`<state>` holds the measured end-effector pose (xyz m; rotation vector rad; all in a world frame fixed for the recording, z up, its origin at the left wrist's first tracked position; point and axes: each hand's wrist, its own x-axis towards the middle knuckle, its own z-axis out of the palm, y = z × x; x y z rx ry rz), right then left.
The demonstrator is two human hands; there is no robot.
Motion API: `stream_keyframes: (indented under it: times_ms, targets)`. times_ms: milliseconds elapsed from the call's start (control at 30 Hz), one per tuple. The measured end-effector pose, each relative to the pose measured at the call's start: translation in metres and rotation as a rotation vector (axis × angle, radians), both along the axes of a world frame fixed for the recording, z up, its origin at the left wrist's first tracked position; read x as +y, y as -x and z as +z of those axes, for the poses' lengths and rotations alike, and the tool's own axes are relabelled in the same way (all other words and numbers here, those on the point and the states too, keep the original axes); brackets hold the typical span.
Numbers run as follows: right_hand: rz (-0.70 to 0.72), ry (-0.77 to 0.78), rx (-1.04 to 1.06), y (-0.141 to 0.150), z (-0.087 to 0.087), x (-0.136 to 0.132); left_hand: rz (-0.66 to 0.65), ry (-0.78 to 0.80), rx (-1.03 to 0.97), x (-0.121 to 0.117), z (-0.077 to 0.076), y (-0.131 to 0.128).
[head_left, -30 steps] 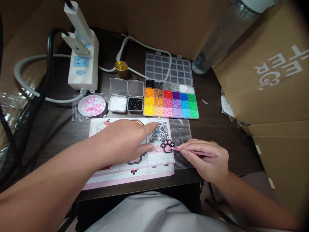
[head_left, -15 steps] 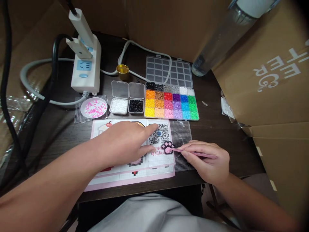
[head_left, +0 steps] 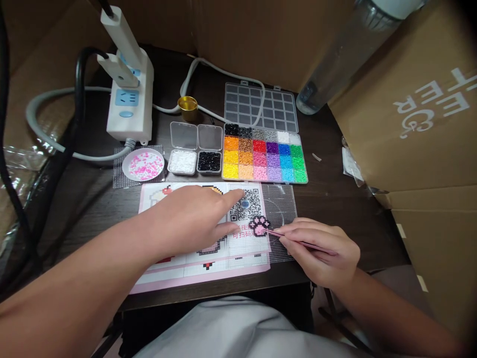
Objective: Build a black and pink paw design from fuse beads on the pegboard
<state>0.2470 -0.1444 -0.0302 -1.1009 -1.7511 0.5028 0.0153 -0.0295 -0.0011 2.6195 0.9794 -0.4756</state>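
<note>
My right hand is closed around pink tweezers, whose tips meet the pink centre of a paw-shaped bead piece with a black outline. That piece lies on a clear pegboard set over printed pattern sheets. My left hand rests over the sheets and board, thumb and index finger spread apart to the left of the paw. A QR code shows beyond the fingertips. My other left fingers are hidden beneath the hand.
Behind the sheets stand a many-coloured bead case, small boxes of white beads and black beads, and a dish of pink and white beads. Farther back are a gold cup, a power strip and a clear cylinder.
My right hand has turned slightly, and the tweezers now show edge-on with their tips still at the paw. My left hand stays in place. The view has shifted a little.
</note>
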Motion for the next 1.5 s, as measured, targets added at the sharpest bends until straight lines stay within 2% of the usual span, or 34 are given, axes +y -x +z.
stream_keyframes:
  times_ms: [200,400,467,667,867,1033,1267,1500]
  targets:
    - [0.049,-0.034,-0.029,-0.002,-0.002,-0.001,-0.004,0.006,-0.142,-0.001,0.003,0.003]
    - [0.069,-0.047,-0.043,-0.004,-0.003,-0.002,-0.194,0.204,-0.418,-0.005,0.005,0.007]
    - [0.068,-0.044,-0.049,-0.004,-0.002,-0.002,-0.215,0.233,-0.409,-0.006,0.005,0.006]
    - [0.082,-0.049,-0.035,-0.004,-0.002,-0.002,-0.247,0.191,-0.304,-0.006,0.000,0.003]
    - [0.093,-0.036,-0.050,-0.004,-0.002,-0.001,-0.150,0.287,-0.350,-0.007,-0.001,0.001]
    - [0.086,-0.046,-0.047,-0.004,-0.001,-0.001,-0.124,0.279,-0.322,-0.009,-0.002,0.001]
    - [0.074,-0.042,-0.044,-0.003,-0.003,-0.002,-0.186,0.211,-0.295,-0.009,-0.002,0.000]
    - [0.074,-0.038,-0.032,-0.003,-0.003,-0.001,-0.281,0.138,-0.153,-0.008,0.002,-0.003]
